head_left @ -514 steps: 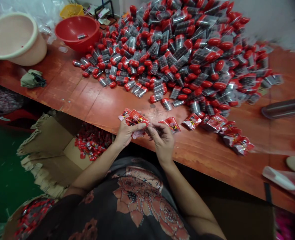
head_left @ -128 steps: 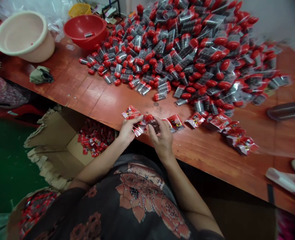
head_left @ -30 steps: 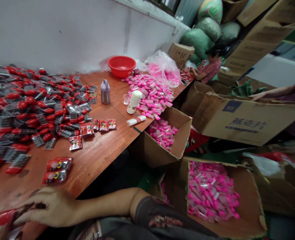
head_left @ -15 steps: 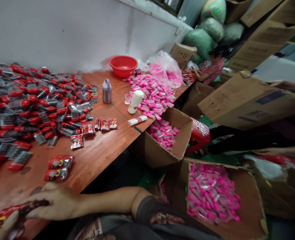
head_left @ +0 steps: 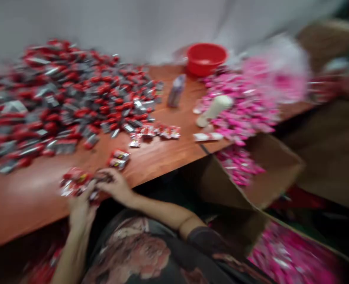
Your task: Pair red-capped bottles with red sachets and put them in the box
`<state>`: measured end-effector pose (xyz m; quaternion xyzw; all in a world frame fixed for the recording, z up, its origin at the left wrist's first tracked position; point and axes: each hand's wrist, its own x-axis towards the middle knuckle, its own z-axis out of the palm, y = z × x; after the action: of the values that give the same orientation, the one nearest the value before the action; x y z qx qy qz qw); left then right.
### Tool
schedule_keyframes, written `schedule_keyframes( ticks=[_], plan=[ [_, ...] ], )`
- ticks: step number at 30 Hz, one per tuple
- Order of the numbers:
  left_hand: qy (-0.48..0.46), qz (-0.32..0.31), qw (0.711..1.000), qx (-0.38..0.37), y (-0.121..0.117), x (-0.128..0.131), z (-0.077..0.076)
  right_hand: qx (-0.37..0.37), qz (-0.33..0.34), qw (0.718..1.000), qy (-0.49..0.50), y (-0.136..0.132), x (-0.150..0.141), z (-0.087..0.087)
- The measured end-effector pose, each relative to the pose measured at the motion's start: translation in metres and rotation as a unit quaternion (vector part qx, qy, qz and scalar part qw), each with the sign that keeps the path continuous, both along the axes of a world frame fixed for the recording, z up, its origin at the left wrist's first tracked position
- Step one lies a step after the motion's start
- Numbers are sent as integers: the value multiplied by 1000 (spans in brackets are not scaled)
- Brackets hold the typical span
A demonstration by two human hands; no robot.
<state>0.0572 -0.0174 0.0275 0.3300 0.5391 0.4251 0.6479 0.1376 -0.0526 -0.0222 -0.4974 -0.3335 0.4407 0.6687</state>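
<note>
left hand (head_left: 81, 209), right hand (head_left: 115, 185) — red packets (head_left: 75, 181) | cardboard box (head_left: 269, 169) — pink packets (head_left: 238, 165)

Your dark blouse (head_left: 127, 252) shows a salmon-pink flower print, as far as the blur lets you tell; the sachets (head_left: 76, 182) you hold are red and white, the basin (head_left: 205, 59) red, the far heap (head_left: 239, 106) hot pink, the tabletop (head_left: 23, 201) orange-red.

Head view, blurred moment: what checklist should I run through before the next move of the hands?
1. Left hand and right hand at the red packets: ok.
2. Grip on those packets: cannot tell, blurred.
3. Loose packets on the table, apart from the hands: ok.
4. Pink packets apart from the red-capped tubes: ok.
5. Packet print readable: not ok, blurred.
</note>
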Motion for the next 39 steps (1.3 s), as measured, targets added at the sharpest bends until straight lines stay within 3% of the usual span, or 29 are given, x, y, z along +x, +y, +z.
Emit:
schedule_keyframes(
  ticks=[3,6,13,20,25,29,34,39],
  plan=[
    [-55,0,998,-8,9,-24,-16,-23,3,998,50,1,-2,-2],
    [-78,26,997,7,25,-39,-25,-45,3,999,11,4,-4,-8],
    [-61,7,998,-7,28,-54,-18,-11,6,993,-118,-5,-9,1],
    [-79,47,995,32,21,-48,-26,13,-27,993,-114,-6,-16,-1],
    [-72,47,995,51,8,-41,-26,-37,-24,995,85,-7,-29,-5],
    [-70,42,996,35,5,-41,-23,-53,-23,987,151,-5,-31,-4],
    [-67,55,996,37,-1,-36,-24,-47,-34,989,134,-4,-30,-7],
    [-56,29,998,19,-10,-32,-30,-25,-66,996,48,-7,-27,-9]
  ],
)
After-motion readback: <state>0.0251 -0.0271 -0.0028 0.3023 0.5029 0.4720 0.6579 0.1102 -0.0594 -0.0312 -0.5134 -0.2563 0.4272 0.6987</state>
